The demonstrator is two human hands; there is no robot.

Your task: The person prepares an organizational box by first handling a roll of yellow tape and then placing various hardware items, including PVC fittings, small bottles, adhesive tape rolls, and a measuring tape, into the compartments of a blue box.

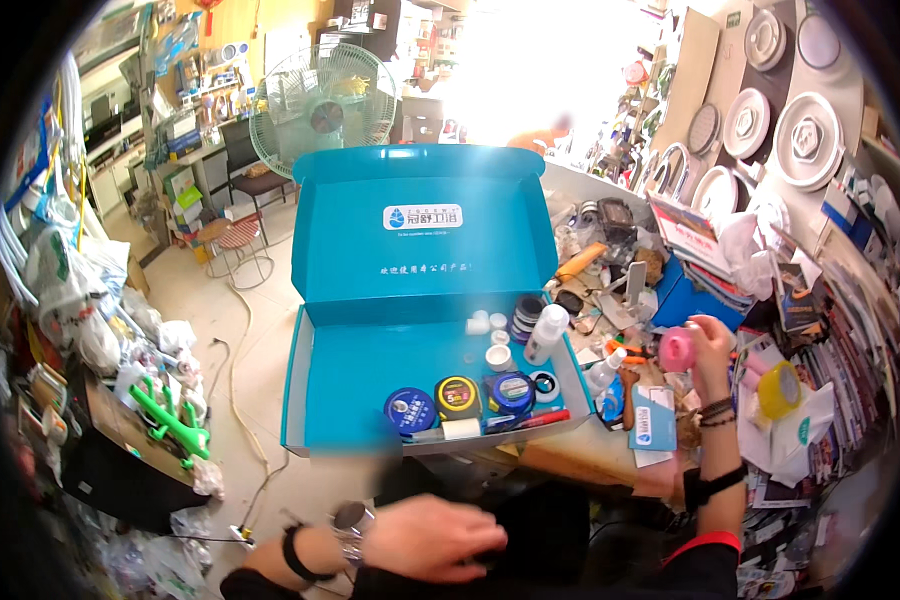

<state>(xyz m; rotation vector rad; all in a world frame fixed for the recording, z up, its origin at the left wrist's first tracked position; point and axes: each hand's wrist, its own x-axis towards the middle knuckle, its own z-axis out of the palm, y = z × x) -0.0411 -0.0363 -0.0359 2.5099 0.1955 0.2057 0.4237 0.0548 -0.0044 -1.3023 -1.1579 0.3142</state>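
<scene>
My right hand (711, 351) grips a round pink roll (676, 349) over the cluttered table, right of an open turquoise cardboard box (360, 360). My left hand (435, 536) hovers low in front of my lap, blurred, its fingers bent; whether anything is in it is hidden. Along the box's near side lie a blue disc-shaped roll (410, 410), a yellow-and-black tape measure (457, 397), a blue tape measure (510, 394), a white roll (461, 429) and a red marker (546, 418). A white bottle (547, 334) leans in its right part, beside several white caps (498, 357) and dark stacked rolls (526, 315).
Right of the box are a clear spray bottle (606, 373), a blue-and-white card (652, 418), a yellow tape roll (778, 387) and stacked magazines (832, 390). A standing fan (326, 112) is behind the box. Plastic bags (82, 300) crowd the left, and a cable (244, 375) crosses the floor.
</scene>
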